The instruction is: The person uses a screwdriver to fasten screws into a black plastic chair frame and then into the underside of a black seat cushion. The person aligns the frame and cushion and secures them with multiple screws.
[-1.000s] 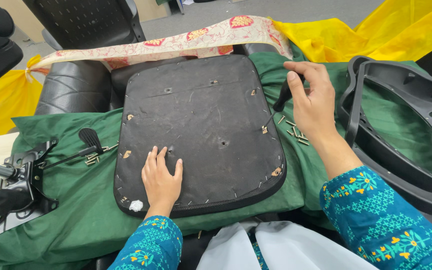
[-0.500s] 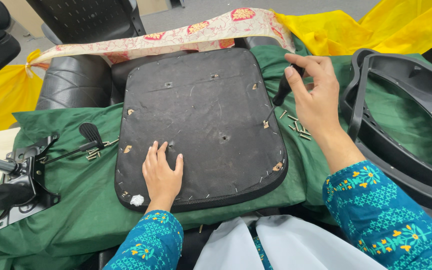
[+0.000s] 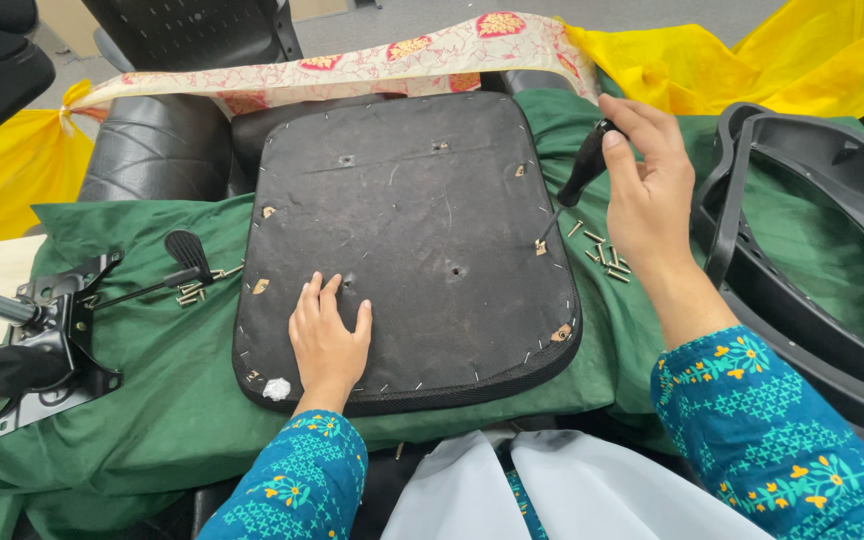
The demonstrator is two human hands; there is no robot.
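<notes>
Your right hand (image 3: 647, 190) pinched the screwdriver (image 3: 580, 172), its shaft pointing toward 7 o'clock at the seat base (image 3: 402, 250); your left hand (image 3: 329, 340) lay spread.

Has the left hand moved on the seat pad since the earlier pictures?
No. The left hand lies flat on the same spot of the seat pad, near its front edge.

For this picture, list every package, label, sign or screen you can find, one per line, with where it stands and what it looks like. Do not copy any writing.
None of these is in view: no package, label, sign or screen.
What shows instead is a dark seat pad on green cloth, loose screws, and a black-handled tool in the right hand.
</notes>
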